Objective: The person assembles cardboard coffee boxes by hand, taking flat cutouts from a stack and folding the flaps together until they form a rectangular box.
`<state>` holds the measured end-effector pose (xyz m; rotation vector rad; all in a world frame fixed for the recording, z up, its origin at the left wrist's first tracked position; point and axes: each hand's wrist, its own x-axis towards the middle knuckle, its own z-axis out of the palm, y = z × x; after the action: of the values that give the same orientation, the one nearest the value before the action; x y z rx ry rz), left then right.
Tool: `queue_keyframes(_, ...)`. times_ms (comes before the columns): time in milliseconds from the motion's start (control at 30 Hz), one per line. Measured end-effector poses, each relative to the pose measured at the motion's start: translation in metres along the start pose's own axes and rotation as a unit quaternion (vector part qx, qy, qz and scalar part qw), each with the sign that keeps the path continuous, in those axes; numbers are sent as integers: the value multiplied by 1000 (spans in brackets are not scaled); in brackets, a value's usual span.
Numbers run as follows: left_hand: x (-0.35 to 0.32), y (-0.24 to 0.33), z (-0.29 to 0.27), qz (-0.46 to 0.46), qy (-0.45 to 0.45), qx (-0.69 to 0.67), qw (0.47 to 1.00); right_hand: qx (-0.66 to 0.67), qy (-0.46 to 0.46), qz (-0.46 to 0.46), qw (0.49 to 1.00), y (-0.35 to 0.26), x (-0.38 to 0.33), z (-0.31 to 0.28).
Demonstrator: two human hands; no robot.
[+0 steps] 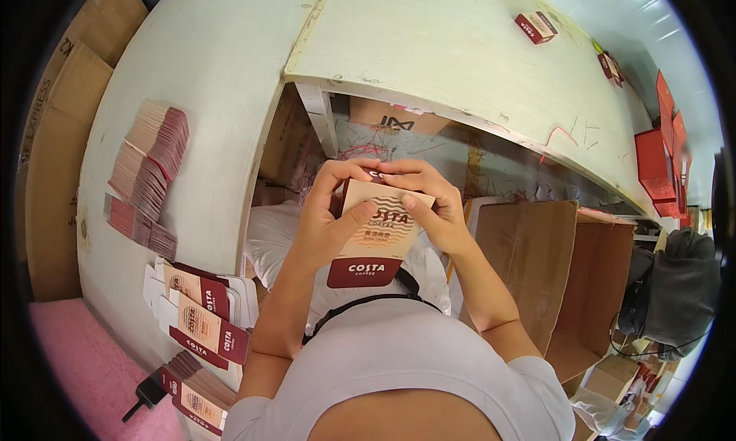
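Observation:
Between my two hands I hold a small cream and dark red carton [376,238] in front of my chest. My left hand [335,211] grips its left side, thumb lying on the front face. On the other side my right hand [435,203] closes round the upper right corner, its thumb also on the front. The fingers of both hands meet at the carton's far end, where a dark red flap shows between them. What the fingers do behind the carton is hidden.
Flat carton blanks [203,318] lie at the left table's near end, with stacked blanks [149,169] farther up. Two small cartons [536,27] [610,67] and red boxes [661,165] sit on the far table. An open cardboard box [529,264] stands at my right.

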<state>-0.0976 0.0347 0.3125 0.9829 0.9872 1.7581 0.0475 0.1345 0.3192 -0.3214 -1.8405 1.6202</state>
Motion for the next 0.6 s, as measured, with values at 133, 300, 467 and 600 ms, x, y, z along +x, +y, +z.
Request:
queue_keyframes(133,-1,-5,-6,-13,16,49,999,41,-8,16,999,12,-3,1)
queue_keyframes(300,17,-11,-4,73,-7,216,974,94,97,11,991,26,-24,3)
queue_keyframes(467,8,-41,-1,30,1,129,991,-9,178,-63,982,49,-30,6)
queue_keyframes(600,2,-52,20,-57,37,-15,998,-74,199,-65,975,42,-40,-3)
